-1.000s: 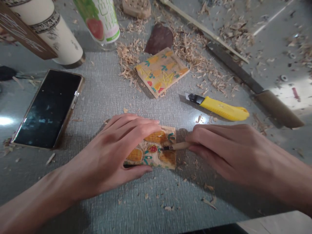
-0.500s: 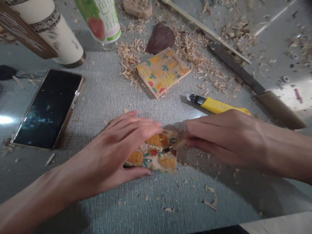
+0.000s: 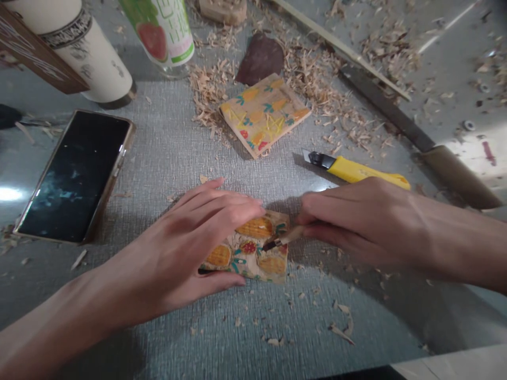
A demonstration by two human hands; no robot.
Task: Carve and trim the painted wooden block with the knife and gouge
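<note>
A small wooden board [image 3: 247, 258] painted with orange fruit, teal leaves and a red spot lies flat on the grey table. My left hand [image 3: 198, 237] rests over its left part, fingers across the top edge and thumb along the lower edge, gripping it. My right hand [image 3: 352, 221] is closed round the wooden handle of a carving tool [image 3: 279, 241], whose dark metal tip touches the board just right of the red spot. The far end of the handle is hidden in my right hand.
Beyond my hands are a second painted board [image 3: 265, 113], a yellow cutter [image 3: 356, 171] with its blade out, a dark brown piece [image 3: 261, 58] and a long knife [image 3: 455, 174]. A phone [image 3: 75, 179], tumbler [image 3: 99, 63] and bottle [image 3: 166, 37] stand or lie left. Shavings are scattered around.
The carving tool's tip has shifted very slightly on the board, and its handle is tilted a little differently. My left hand still holds the board; the view has moved slightly.
</note>
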